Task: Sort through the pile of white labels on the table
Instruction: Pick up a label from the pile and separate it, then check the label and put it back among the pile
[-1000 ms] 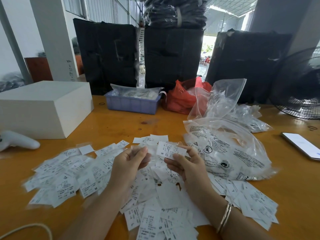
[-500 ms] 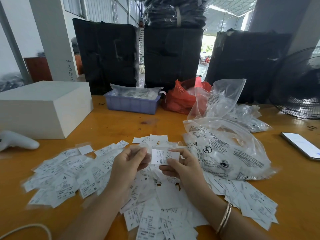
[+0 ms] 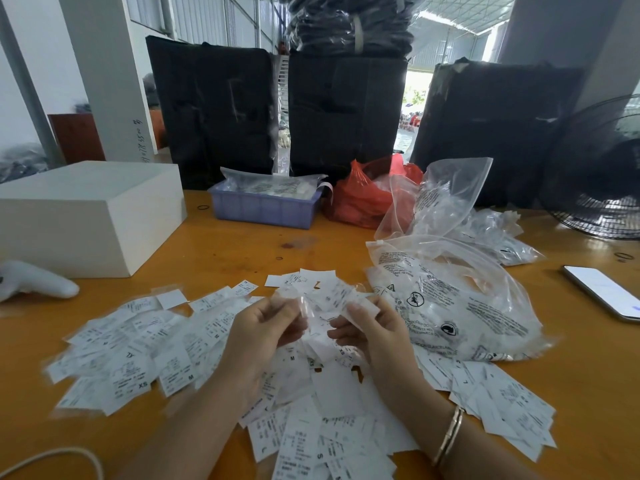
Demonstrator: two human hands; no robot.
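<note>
A wide pile of white labels (image 3: 145, 344) printed with size letters covers the near part of the orange table (image 3: 221, 251). Above the middle of the pile, my left hand (image 3: 263, 327) has its fingers curled round a small stack of labels held against the palm. My right hand (image 3: 374, 327) pinches a blurred white label (image 3: 341, 297) between thumb and fingers, close to the left hand. A gold bangle sits on my right wrist.
A clear printed plastic bag (image 3: 460, 306) lies right of the hands, with more bags behind it. A phone (image 3: 602, 291) lies at the far right, a fan behind. A white box (image 3: 86, 216), a blue tray (image 3: 263, 206) and a red bag (image 3: 363, 199) stand further back.
My right hand has brought its label leftward, up to the stack in my left hand. The label is blurred with motion now. The pile lies as before.
</note>
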